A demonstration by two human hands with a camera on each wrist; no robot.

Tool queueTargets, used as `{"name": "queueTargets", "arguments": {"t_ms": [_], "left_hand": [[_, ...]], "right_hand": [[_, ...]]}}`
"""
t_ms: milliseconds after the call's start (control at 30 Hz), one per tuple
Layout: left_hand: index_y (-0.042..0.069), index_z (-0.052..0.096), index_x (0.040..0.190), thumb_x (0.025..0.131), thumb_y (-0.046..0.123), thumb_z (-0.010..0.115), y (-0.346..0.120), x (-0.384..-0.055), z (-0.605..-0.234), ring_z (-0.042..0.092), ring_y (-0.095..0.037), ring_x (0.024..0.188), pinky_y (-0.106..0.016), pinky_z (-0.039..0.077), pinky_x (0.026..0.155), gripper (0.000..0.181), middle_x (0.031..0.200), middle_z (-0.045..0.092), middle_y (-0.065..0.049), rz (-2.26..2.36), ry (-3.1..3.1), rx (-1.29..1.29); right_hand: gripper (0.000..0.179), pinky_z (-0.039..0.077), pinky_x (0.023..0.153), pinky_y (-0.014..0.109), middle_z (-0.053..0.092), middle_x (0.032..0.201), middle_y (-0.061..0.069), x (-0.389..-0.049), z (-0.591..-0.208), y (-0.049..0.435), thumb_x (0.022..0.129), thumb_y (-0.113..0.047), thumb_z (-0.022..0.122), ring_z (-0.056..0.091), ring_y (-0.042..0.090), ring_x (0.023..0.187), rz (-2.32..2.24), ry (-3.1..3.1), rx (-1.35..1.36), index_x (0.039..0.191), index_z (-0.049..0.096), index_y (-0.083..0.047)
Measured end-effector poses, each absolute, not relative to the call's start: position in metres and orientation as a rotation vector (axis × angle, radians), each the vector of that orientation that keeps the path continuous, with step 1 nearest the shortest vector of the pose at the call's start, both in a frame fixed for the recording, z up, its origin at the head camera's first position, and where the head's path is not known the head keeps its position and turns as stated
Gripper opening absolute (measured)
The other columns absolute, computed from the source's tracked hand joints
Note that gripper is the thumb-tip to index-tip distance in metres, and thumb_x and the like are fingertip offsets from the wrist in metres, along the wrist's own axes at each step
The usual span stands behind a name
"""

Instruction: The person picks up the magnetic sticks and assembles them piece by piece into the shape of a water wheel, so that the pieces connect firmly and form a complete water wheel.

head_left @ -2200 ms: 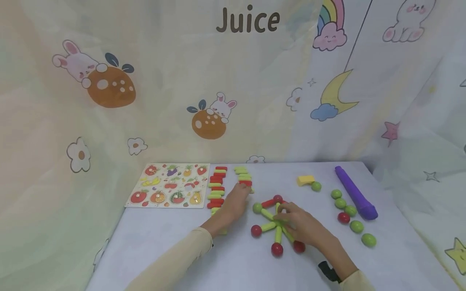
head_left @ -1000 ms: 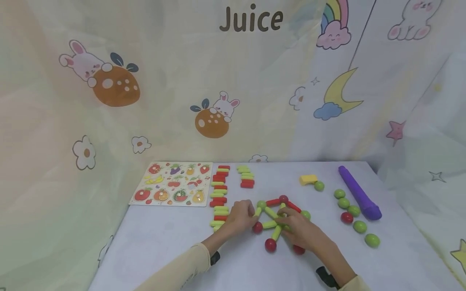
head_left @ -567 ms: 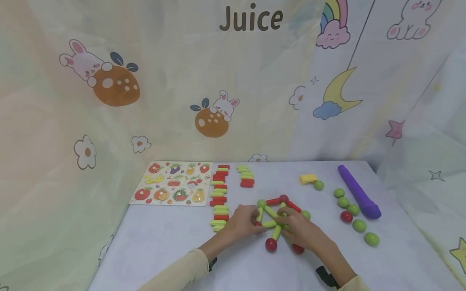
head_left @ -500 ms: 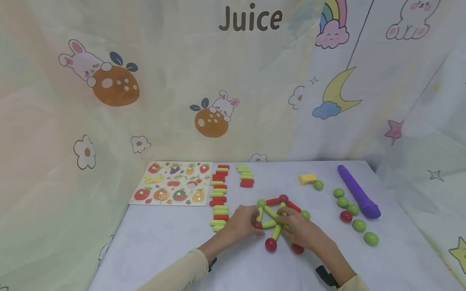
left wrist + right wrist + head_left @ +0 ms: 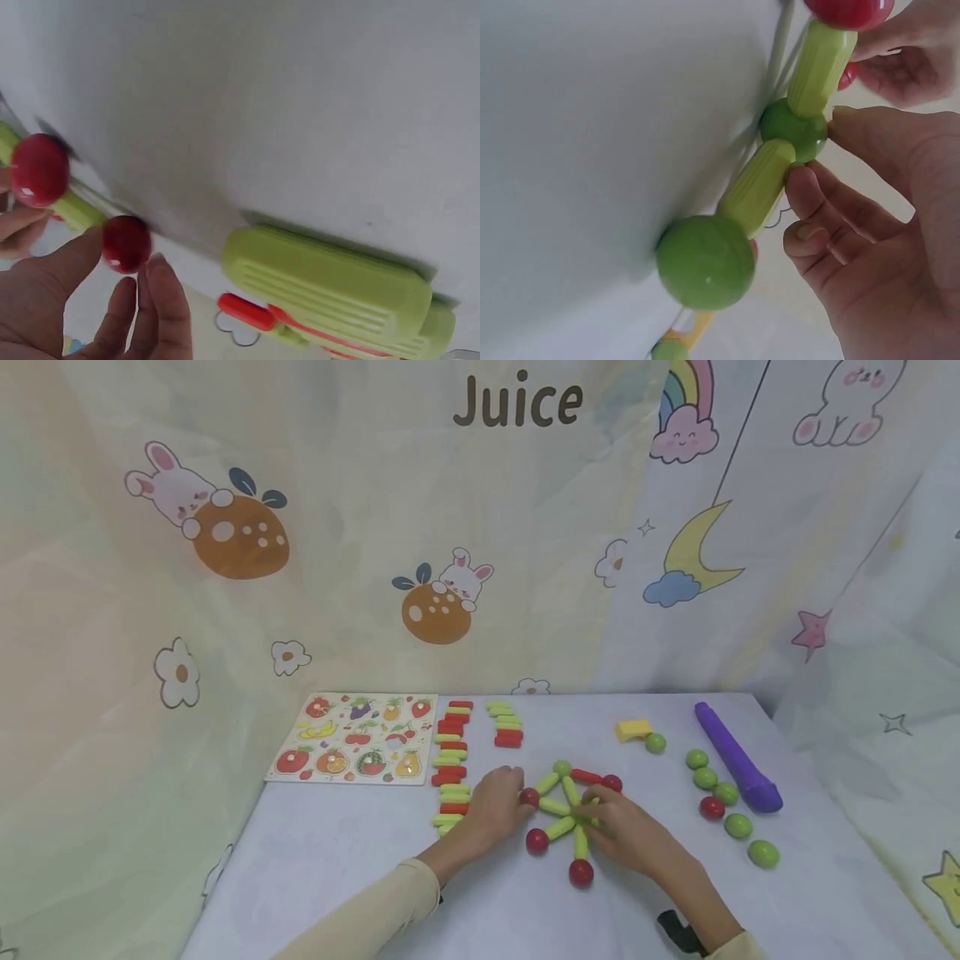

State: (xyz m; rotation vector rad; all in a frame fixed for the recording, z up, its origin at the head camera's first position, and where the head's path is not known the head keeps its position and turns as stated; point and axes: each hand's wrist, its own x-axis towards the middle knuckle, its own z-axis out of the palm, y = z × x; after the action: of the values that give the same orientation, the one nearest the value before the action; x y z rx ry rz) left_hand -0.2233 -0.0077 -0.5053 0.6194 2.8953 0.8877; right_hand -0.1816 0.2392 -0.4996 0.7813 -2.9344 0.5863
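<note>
A wheel-shaped build of magnetic rods and balls lies on the table in the head view. Its light green rods (image 5: 557,807) run out like spokes from a middle green ball (image 5: 784,129), which my right hand (image 5: 630,828) pinches between thumb and fingers. My left hand (image 5: 491,810) pinches a red ball (image 5: 126,244) on the build's left side. A light green rod (image 5: 547,782) links that ball to a green ball (image 5: 562,768) at the back. From there a red rod (image 5: 586,775) leads to another red ball (image 5: 612,784). The right fingers hide part of the hub.
Rows of loose red and light green rods (image 5: 452,748) lie behind my left hand, beside a fruit puzzle board (image 5: 348,742). To the right are several loose green balls (image 5: 725,793), a red ball (image 5: 712,807), a purple stick (image 5: 735,758) and a yellow block (image 5: 633,730).
My left hand went from the short rod row to the build, where a light green rod now joins the green ball and a red ball. Since then the build has turned clockwise.
</note>
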Motion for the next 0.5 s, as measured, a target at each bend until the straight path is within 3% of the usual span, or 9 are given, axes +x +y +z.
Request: {"name": "queueTargets", "arguments": {"t_ms": [133,300,500], "left_hand": [[0.011,0.073,0.099,0.092,0.031,0.089,-0.008,-0.207,-0.502,0.055,-0.007,0.063,-0.021,0.048,0.056,0.027,0.071,0.060,0.008,0.942,2.767,0.680],[0.010,0.077,0.108,0.088,0.025,0.093,-0.003,-0.190,-0.505,0.056,-0.002,0.070,-0.019,0.049,0.061,0.030,0.080,0.066,0.008,0.901,2.696,0.806],[0.008,0.077,0.113,0.091,0.016,0.089,-0.002,-0.193,-0.509,0.053,-0.004,0.078,-0.018,0.048,0.065,0.027,0.088,0.064,0.005,0.877,2.796,0.834]], "right_hand": [[0.035,0.063,0.087,0.035,0.067,0.120,0.004,-0.181,-0.500,0.247,0.089,0.000,0.084,0.067,0.017,0.099,0.596,-2.907,0.814,0.123,0.082,-0.008],[0.039,0.063,0.088,0.034,0.065,0.115,0.002,-0.180,-0.500,0.246,0.085,0.005,0.087,0.066,0.015,0.097,0.517,-2.872,0.791,0.121,0.082,-0.008],[0.037,0.062,0.080,0.026,0.061,0.103,0.000,-0.183,-0.506,0.239,0.082,0.006,0.089,0.059,0.011,0.089,0.452,-2.793,0.747,0.116,0.083,-0.005]]}}
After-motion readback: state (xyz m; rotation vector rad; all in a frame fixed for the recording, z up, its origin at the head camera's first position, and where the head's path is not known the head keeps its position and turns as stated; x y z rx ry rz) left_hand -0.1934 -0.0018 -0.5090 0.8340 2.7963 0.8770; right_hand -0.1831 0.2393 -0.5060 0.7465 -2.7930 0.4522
